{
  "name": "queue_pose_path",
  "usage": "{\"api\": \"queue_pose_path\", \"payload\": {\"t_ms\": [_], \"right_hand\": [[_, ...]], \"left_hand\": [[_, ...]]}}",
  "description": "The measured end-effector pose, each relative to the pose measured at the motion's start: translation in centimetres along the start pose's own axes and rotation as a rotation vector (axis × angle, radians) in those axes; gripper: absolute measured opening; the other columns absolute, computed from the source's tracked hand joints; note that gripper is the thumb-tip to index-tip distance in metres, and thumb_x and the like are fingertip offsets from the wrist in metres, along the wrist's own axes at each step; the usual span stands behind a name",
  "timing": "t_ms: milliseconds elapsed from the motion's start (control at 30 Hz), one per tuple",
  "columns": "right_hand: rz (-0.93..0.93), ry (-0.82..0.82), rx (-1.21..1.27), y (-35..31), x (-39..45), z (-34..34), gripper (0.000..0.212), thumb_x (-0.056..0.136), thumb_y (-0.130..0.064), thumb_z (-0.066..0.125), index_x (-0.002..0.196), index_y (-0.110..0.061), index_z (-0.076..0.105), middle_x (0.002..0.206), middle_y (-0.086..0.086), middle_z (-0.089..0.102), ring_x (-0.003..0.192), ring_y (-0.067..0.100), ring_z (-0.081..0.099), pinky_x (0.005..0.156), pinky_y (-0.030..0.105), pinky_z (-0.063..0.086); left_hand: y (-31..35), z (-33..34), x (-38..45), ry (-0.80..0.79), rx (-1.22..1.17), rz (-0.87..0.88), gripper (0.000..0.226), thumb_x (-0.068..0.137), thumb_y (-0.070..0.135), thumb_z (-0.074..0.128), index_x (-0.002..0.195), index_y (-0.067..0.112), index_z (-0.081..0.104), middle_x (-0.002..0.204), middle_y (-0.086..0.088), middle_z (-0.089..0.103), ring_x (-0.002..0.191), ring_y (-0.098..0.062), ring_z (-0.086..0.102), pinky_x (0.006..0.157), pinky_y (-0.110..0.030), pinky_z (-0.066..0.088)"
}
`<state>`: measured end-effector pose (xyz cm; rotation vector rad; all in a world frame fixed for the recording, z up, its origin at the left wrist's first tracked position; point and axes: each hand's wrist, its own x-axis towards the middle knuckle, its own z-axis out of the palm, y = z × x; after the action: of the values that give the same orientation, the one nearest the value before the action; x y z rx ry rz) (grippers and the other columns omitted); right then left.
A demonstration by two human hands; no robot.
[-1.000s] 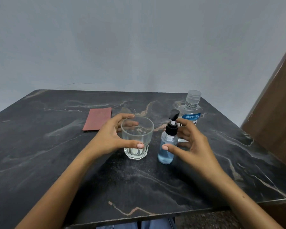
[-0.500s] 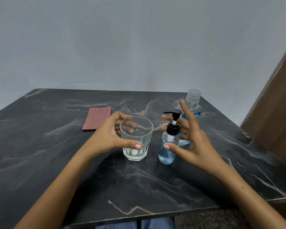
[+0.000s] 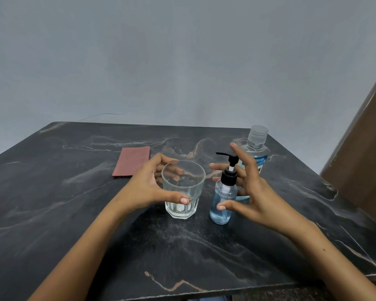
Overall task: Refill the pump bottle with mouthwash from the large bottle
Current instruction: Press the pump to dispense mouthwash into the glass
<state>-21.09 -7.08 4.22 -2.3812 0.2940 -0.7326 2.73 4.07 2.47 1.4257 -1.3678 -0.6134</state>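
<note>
A small clear pump bottle (image 3: 223,203) with a black pump head and pale blue liquid stands upright on the dark marble table (image 3: 74,213). Its nozzle points left. My right hand (image 3: 254,192) hovers just right of it with fingers spread and straight, the thumb tip close to the bottle's side. Behind that hand stands the large mouthwash bottle (image 3: 256,148), clear with a blue label and its cap on. My left hand (image 3: 148,187) curls round a clear glass tumbler (image 3: 182,187) left of the pump bottle, thumb on its front, fingers behind it.
A folded reddish cloth (image 3: 131,161) lies flat behind the glass to the left. A brown wooden panel (image 3: 360,166) rises at the table's right side. The table's front edge runs just below my forearms.
My right hand has opened from its curl beside the pump bottle, its fingers now spread and raised. The pump nozzle has turned to point left. The left hand stays on the glass.
</note>
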Motion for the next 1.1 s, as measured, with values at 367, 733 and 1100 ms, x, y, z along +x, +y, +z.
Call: {"api": "queue_pose_path", "payload": {"t_ms": [367, 733, 1100], "right_hand": [[0.018, 0.010, 0.007, -0.4, -0.1, 0.3, 0.097, 0.074, -0.050, 0.071, 0.140, -0.054, -0.001, 0.135, -0.014, 0.052, 0.123, 0.008, 0.055, 0.080, 0.042, 0.059], [0.086, -0.136, 0.012, -0.9, 1.8, -1.4, 0.097, 0.077, -0.020, 0.078, 0.142, -0.043, 0.009, 0.110, -0.004, 0.065, 0.104, 0.004, 0.064, 0.067, 0.013, 0.050], [0.210, -0.443, -0.120, -3.4, 3.7, -3.2, 0.097, 0.077, -0.016, 0.076, 0.139, -0.050, 0.009, 0.107, 0.004, 0.070, 0.103, 0.014, 0.065, 0.090, 0.031, 0.052]], "left_hand": [[-0.4, -0.1, 0.0, -0.018, -0.074, -0.020, 0.088, 0.038, 0.042, 0.096, 0.114, 0.027, 0.054, 0.117, 0.001, 0.070, 0.112, -0.014, 0.065, 0.100, -0.050, 0.047], [-0.6, -0.3, 0.2, -0.088, -0.184, -0.045, 0.102, 0.036, 0.038, 0.096, 0.127, 0.025, 0.053, 0.125, 0.001, 0.067, 0.117, -0.015, 0.062, 0.102, -0.044, 0.047], [-0.6, -0.4, 0.3, -0.118, -0.221, -0.048, 0.098, 0.040, 0.034, 0.096, 0.128, 0.023, 0.054, 0.124, -0.003, 0.067, 0.118, -0.019, 0.062, 0.101, -0.044, 0.048]]}}
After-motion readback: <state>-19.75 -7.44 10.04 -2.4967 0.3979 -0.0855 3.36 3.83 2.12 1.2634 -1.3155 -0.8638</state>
